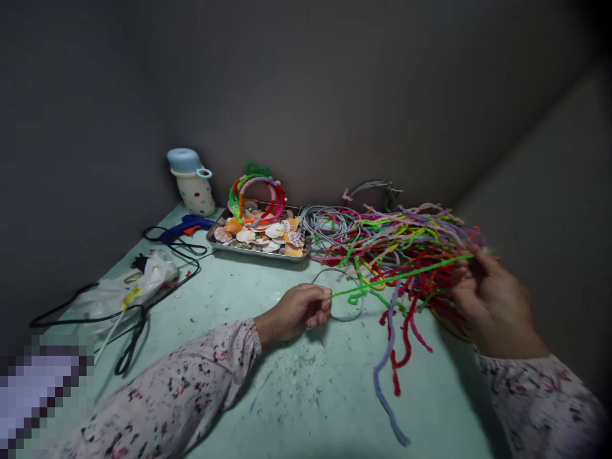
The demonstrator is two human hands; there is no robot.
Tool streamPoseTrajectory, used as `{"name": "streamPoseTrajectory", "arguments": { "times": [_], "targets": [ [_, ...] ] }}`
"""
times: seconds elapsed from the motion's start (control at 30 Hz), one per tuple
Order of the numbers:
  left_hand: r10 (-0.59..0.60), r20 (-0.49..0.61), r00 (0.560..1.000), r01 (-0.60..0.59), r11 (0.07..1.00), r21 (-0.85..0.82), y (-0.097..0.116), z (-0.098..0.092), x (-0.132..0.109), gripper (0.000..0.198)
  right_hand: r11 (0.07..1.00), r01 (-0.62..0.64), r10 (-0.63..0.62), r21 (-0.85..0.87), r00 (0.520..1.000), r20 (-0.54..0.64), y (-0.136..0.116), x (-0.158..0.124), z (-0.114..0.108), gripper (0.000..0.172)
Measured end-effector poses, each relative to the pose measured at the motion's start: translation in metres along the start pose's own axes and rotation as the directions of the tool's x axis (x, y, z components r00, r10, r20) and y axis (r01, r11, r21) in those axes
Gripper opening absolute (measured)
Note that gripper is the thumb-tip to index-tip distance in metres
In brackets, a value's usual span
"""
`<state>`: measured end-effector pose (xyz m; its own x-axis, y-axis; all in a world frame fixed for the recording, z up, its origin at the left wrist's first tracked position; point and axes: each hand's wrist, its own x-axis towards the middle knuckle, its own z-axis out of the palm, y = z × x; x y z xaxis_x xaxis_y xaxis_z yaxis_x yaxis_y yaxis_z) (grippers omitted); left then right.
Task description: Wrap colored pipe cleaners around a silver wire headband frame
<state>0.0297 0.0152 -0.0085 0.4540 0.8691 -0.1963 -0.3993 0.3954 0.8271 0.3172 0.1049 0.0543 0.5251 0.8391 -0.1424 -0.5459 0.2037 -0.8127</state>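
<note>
My left hand (301, 312) pinches a thin grey wire ring (337, 269) together with the end of a bright green pipe cleaner (406, 275). That pipe cleaner runs across to my right hand (492, 299), which is raised above the table and grips it among several other strands. Below and behind my right hand lies a big tangled heap of multicoloured pipe cleaners (401, 245). Red and purple strands from it hang toward the front of the table.
A tray of seashells (253, 248) carries rings wrapped in pipe cleaner (255, 197). Grey wire coils (325, 223) lie beside it. To the left are a blue glue gun (184, 229), a lidded jar (194, 191), a plastic bag (124, 290), black-handled scissors (129, 347) and a black cord.
</note>
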Motion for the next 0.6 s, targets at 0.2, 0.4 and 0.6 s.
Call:
{"name": "streamPoseTrajectory", "arguments": {
  "times": [0.2, 0.4, 0.6],
  "targets": [
    [0.011, 0.023, 1.000, -0.011, 1.000, -0.006, 0.002, 0.001, -0.001, 0.029, 0.999, 0.018, -0.018, 0.028, 1.000, 0.003, -0.007, 0.010, -0.005, 0.019],
    [-0.006, 0.040, 0.999, 0.007, 1.000, -0.006, -0.001, -0.002, 0.001, 0.028, 1.000, -0.013, 0.013, -0.019, 1.000, -0.019, -0.012, 0.012, -0.005, 0.021],
    [0.014, 0.017, 1.000, -0.014, 1.000, 0.016, -0.002, -0.004, 0.002, 0.026, 0.999, -0.020, 0.018, -0.027, 0.997, -0.081, -0.020, 0.010, -0.003, 0.026]
  ]
}}
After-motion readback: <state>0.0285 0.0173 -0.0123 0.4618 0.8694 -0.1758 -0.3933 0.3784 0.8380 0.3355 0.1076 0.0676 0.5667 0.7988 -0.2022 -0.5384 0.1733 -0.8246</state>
